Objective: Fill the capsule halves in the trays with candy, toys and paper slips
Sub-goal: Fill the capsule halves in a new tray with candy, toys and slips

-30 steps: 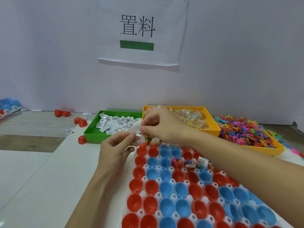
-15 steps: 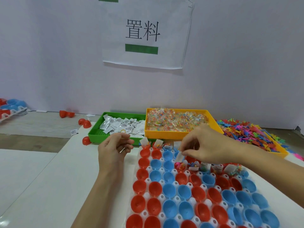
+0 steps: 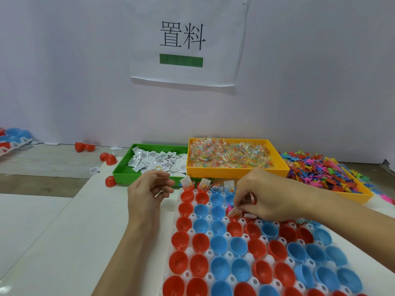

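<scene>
Red and blue plastic capsule halves [image 3: 220, 244], smooth open cups, sit mouth-up in rows on a white moulded tray [image 3: 229, 255] with round holes between the cups. This tray is the landmark for everything else. The right hand [image 3: 263, 195] reaches over its far rows, fingers curled down, pinching a small clear candy packet [image 3: 234, 211] at the mouth of a cup there. The left hand [image 3: 147, 193] hovers just off the tray's far left corner, fingers loosely curled round a thin pale slip [image 3: 159, 193]; what the slip is cannot be made out. Along the tray's farthest row, several cups already hold upright packets [image 3: 185, 182], and a pink toy shows just left of the right hand's fingertips.

Beyond the tray's far edge stands a green perforated bin [image 3: 126, 174] heaped with white printed paper slips [image 3: 154, 160]. Beside that, straight behind the tray, a yellow bin [image 3: 235, 171] brims with crinkly clear packets of coloured candy [image 3: 228, 153]. Off the tray's far right corner, a second yellow bin [image 3: 361, 195] is piled with flat, bright plastic toys [image 3: 320, 169]; the right forearm crosses in front of its near side. Loose red capsule halves [image 3: 108, 158] lie left of the green bin. All rests on a white tabletop [image 3: 64, 242], and a paper sign [image 3: 186, 39] with two black characters and a green bar hangs on the wall behind.
</scene>
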A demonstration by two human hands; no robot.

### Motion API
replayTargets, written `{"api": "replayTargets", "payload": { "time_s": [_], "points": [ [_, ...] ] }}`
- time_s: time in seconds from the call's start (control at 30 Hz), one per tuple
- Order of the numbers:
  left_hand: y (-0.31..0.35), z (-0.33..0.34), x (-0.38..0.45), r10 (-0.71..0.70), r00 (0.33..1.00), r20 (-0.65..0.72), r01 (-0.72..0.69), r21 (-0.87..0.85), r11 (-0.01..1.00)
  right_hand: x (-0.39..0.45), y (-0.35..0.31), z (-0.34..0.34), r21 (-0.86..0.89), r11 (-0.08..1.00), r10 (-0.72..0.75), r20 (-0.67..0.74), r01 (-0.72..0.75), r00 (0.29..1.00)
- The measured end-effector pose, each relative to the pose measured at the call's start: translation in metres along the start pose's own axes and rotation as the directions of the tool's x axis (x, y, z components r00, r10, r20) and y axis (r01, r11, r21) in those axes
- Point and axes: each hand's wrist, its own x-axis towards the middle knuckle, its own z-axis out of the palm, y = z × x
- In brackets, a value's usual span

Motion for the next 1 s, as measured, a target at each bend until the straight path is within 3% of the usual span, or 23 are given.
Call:
{"api": "replayTargets", "payload": {
  "time_s": [0.63, 1.0],
  "points": [
    [-0.0038, 0.0002, 0.0011, 0.036, 0.999, -0.014, -0.036, 0.046, 0.998, 0.0009, 0.0001, 0.0045, -0.236, 0.972, -0.023, 0.017, 0.026, 1.0],
    [-0.0069, -0.0014, 0.0026, 0.071, 0.997, 0.011, -0.071, 0.045, 0.996, -0.004, -0.0038, 0.0014, -0.222, 0.975, -0.018, -0.03, 0.011, 0.999]
  ]
}}
